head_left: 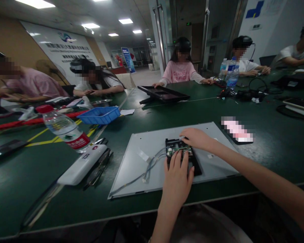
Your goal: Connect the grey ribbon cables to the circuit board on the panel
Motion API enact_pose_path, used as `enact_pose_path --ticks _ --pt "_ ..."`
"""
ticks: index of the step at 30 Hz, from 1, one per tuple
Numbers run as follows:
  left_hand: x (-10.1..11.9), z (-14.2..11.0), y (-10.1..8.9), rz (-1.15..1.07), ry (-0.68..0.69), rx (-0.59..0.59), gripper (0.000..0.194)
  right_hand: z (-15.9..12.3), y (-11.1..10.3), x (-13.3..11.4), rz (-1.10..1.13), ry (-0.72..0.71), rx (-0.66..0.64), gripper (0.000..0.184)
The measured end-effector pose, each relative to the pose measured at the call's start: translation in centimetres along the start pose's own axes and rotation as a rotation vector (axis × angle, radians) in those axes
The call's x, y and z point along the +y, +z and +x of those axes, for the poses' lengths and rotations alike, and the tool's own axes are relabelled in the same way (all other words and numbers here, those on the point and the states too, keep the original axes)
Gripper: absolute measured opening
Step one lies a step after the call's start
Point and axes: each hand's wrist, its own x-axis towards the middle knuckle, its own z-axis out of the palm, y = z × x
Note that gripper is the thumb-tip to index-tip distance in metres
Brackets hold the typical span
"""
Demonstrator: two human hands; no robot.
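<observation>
A black plastic housing [197, 166] with a green circuit board [177, 149] in it lies on a flat silver-grey panel [131, 162]. My left hand [176, 177] rests over the housing from the near side, fingers stretched out and touching the board. At the far edge of the housing is my right hand [199, 138], its fingers bent together; what sits between its fingertips is too small to make out. Thin grey-blue cables [152, 163] run leftward from the board across the panel. A strip of clear tape [143, 156] sticks to the panel.
Left of the panel are a white power bank [82, 165], eyeglasses [98, 170], a tilted water bottle [66, 130] and a blue basket [100, 115]. A phone [236, 130] lies to the right. Across the green table [131, 214], a person handles a black monitor [164, 93]; other people sit around.
</observation>
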Motion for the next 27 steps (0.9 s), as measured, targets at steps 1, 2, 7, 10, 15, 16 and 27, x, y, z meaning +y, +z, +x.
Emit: enact_pose_path --ticks 1,2,7,10,15,16,27 --pt "0.0 0.0 0.0 0.005 -0.001 -0.002 0.046 0.2 0.3 0.0 -0.012 0.0 -0.011 0.022" --pt "0.1 -0.1 -0.1 0.01 -0.001 -0.002 0.046 0.4 0.5 0.0 -0.024 -0.001 -0.019 0.023" --pt "0.3 -0.2 -0.1 0.037 0.01 0.012 0.047 0.7 0.3 1.0 -0.037 0.015 0.046 0.024" --pt "0.3 -0.2 -0.1 0.041 0.008 0.006 0.046 0.6 -0.5 2.2 -0.005 0.048 0.102 0.025" --pt "0.4 -0.1 -0.2 0.045 0.011 0.009 0.046 0.4 -0.2 2.3 0.005 -0.041 0.021 0.026" --pt "0.4 -0.1 -0.2 0.047 0.014 0.013 0.046 0.4 0.2 2.0 -0.008 -0.053 0.005 0.024" --pt "0.4 -0.2 -0.1 0.025 0.005 -0.019 0.047 -0.5 -1.4 3.3 -0.048 0.049 0.163 0.026"
